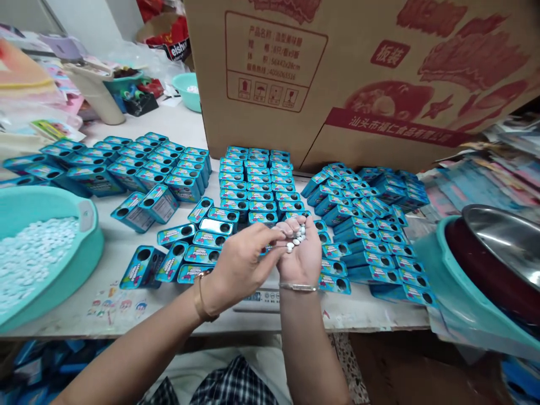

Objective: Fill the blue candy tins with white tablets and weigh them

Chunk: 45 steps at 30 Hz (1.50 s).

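Observation:
My right hand (301, 259) is turned palm up and cupped, holding several small white candies (297, 241). Over it from the left reaches my left hand (242, 256), its thumb and fingers drawn together in a pinch at the candies; what sits between its fingertips is hidden. Beneath and around both hands stand blue tins (202, 254) with round dark holes in their tops, packed upright in rows. Partly covered by my forearms, a white digital scale (264, 301) lies at the table's front. More white candies (37, 256) fill a turquoise basin (90, 244) on the left.
A large printed cardboard box (270, 129) rises behind the tins. Stacked basins, including a turquoise one (439, 270) and a steel bowl (502, 236), stand at right. Further back are a beige jug (99, 93) and a small turquoise bowl (188, 100).

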Available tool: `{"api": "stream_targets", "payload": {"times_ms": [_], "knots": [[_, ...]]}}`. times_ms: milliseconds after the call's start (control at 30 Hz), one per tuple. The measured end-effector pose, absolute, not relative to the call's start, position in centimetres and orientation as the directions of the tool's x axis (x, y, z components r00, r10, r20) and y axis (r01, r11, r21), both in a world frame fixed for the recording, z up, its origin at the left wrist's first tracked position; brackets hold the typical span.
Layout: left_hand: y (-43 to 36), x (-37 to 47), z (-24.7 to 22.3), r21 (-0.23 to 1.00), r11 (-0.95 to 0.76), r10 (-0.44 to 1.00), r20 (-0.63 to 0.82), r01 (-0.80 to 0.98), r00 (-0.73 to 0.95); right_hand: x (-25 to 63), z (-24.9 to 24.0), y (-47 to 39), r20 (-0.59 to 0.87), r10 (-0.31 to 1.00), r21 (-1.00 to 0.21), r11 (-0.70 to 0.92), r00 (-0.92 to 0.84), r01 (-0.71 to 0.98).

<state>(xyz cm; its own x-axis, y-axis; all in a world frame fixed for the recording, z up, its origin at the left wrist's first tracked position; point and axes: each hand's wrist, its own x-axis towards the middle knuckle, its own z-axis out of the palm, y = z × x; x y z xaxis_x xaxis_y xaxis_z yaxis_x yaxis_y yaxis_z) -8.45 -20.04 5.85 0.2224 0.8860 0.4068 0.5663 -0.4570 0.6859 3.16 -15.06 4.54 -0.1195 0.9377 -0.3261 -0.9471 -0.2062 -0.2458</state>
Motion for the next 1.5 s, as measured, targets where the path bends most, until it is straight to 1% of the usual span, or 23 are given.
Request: {"api": "stream_targets", "payload": {"times_ms": [100,167,367,500,600,700,767,900,967,1000,1067,1167,1233,1267,1300,1333,1400,1467,1500], "knots": [[-19.4,-7.6,6.7,0.581,-0.42,0.907,0.28,0.697,0.314,2.5,4.7,-14.9,-0.354,0.93,-0.264,-0.204,-0.102,-0.943],[-19.0,-7.3,6.9,0.528,-0.421,0.907,0.241,0.738,0.345,2.4,4.7,-14.9,-0.357,0.931,-0.276,-0.189,-0.082,-0.942],[-18.5,-6.9,6.5,0.474,-0.495,0.869,0.256,0.728,0.424,2.5,4.5,-15.3,-0.363,0.93,-0.277,-0.169,-0.06,-0.946],[-18.4,-6.5,6.7,0.47,-0.5,0.866,0.289,0.727,0.409,2.6,4.9,-15.4,-0.344,0.938,-0.277,-0.145,-0.043,-0.95],[-18.3,-6.0,7.2,0.413,-0.497,0.868,0.24,0.763,0.435,2.6,5.0,-15.4,-0.332,0.943,-0.281,-0.13,-0.03,-0.951],[-18.4,-5.9,7.6,0.365,-0.474,0.88,0.177,0.801,0.44,2.6,4.7,-15.5,-0.368,0.925,-0.24,-0.194,-0.096,-0.951],[-18.7,-6.2,7.5,0.402,-0.447,0.895,0.186,0.799,0.406,2.7,4.4,-15.5,-0.381,0.916,-0.211,-0.218,-0.125,-0.953],[-19.4,-7.9,7.2,0.589,-0.368,0.93,0.224,0.719,0.292,3.4,4.2,-15.5,-0.352,0.924,-0.188,-0.224,-0.148,-0.956],[-19.5,-8.9,7.0,0.618,-0.327,0.945,0.235,0.714,0.229,4.2,4.4,-15.4,-0.322,0.937,-0.172,-0.197,-0.134,-0.965],[-19.5,-9.4,6.8,0.601,-0.313,0.949,0.236,0.736,0.211,4.7,4.4,-15.4,-0.314,0.942,-0.155,-0.177,-0.122,-0.972],[-19.3,-9.9,6.4,0.521,-0.302,0.952,0.214,0.799,0.22,5.7,4.6,-15.3,-0.31,0.945,-0.1,-0.139,-0.102,-0.985],[-18.8,-9.8,5.8,0.39,-0.333,0.943,0.131,0.859,0.306,6.8,4.7,-15.2,-0.307,0.946,-0.031,-0.123,-0.107,-0.992],[-18.5,-9.8,5.8,0.338,-0.346,0.938,0.092,0.875,0.335,7.3,4.7,-15.1,-0.314,0.943,-0.025,-0.127,-0.113,-0.992],[-18.3,-9.9,6.0,0.328,-0.347,0.938,0.096,0.879,0.334,7.5,4.6,-15.1,-0.321,0.941,-0.03,-0.126,-0.11,-0.992],[-18.3,-10.0,6.3,0.336,-0.346,0.938,0.116,0.876,0.326,7.7,4.6,-15.1,-0.327,0.939,-0.034,-0.123,-0.105,-0.992],[-18.2,-10.2,6.7,0.368,-0.345,0.939,0.15,0.863,0.311,7.9,4.6,-15.0,-0.332,0.938,-0.038,-0.12,-0.1,-0.992],[-18.4,-10.6,7.6,0.501,-0.345,0.936,0.251,0.793,0.249,8.2,4.6,-15.0,-0.34,0.936,-0.039,-0.112,-0.092,-0.993],[-18.6,-11.0,8.3,0.656,-0.336,0.928,0.351,0.676,0.12,8.2,4.6,-14.9,-0.346,0.934,-0.037,-0.106,-0.087,-0.994],[-18.8,-11.0,8.5,0.711,-0.33,0.922,0.384,0.621,0.051,8.2,4.6,-15.0,-0.348,0.934,-0.042,-0.102,-0.081,-0.994]]}}
